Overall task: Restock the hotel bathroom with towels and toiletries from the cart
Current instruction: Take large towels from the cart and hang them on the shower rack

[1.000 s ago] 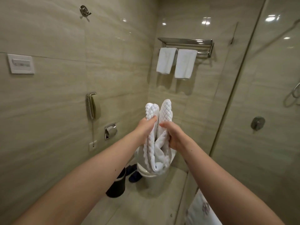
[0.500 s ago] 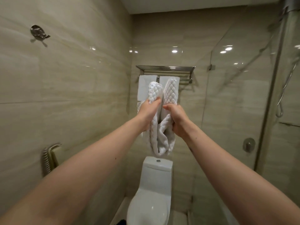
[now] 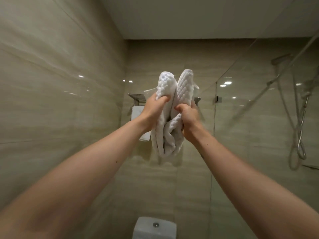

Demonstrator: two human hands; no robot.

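White towel (image 3: pixel 183 91), maybe one, left hand (image 3: pixel 153 110), right hand (image 3: pixel 189 119)

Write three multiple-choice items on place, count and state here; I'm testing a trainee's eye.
1. The chrome wall rack sits: A) behind the white quilted towel; B) on the floor; C) on the ceiling.
2. Hands gripping the towel: A) none; B) one; C) two.
3. The towel is: A) folded flat; B) bunched, held aloft; C) hung up.
Answers: 1 A, its ends show either side of the towel; 2 C, left hand and right hand both clutch it; 3 B, it droops in loose folds between them.
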